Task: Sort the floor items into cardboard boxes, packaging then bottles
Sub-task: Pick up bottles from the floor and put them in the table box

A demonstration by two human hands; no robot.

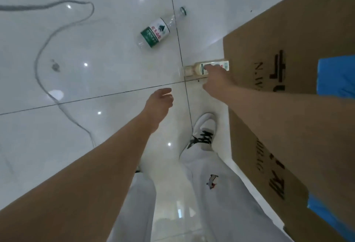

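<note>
looking down from the head view, we see one cardboard box point(288, 45) standing on the tiled floor point(96, 80) at our right; only its printed outer wall faces us, so what lies inside it is hidden. we count two bottles, both lying on their sides on the floor, outside the box. the pale bottle point(194, 68) lies just beside the foot of the box, its neck pointing left. our right hand point(216, 77) reaches down to it, fingers laid over its label; the grip is blurred, and we cannot tell whether it is closed round the bottle or merely touching it. the clear bottle point(155, 32), with a green and white label and a green cap, lies farther out, well apart from the box, with no hand on it. our left hand point(160, 100) hangs above the floor near a tile joint, its grip apart, fingers relaxed, holding nothing. one grey cable point(41, 53) snakes across the floor at left, and one white shoe point(204, 128) with black laces stands beside the box.
</note>
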